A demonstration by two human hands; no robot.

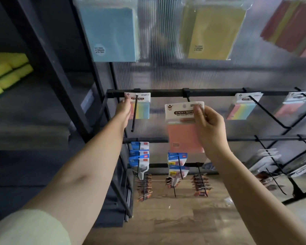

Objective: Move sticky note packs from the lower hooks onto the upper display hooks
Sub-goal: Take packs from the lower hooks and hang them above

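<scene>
At the middle rail (166,93) of the rack, a pink pack (184,128) is held up by the right hand (210,128), with thumb and fingers pinched on the right edge of its white header card. The pack hangs free of any hook; its header sits just below the clip of the centre hook (186,93), whose prong is mostly hidden behind the card. The left hand (123,110) is raised to a striped pack (140,106) that hangs at the back of the left hook (134,114); its fingertips are at the header's left edge, but whether the card is pinched or only touched cannot be told.

The step in hand is judged to be the threading of the pink pack onto a hook. For this to be done well, the punched hole in the header should be brought level with the prong's tip, and the card kept flat and square to the prong so that it is not bent. The grip should be kept clear of the hole. Once the tip is through, the pack should be slid back toward the rail before it is let go. The striped pack can be steadied meanwhile so it is not knocked off. More packs (242,106) hang further right.
</scene>
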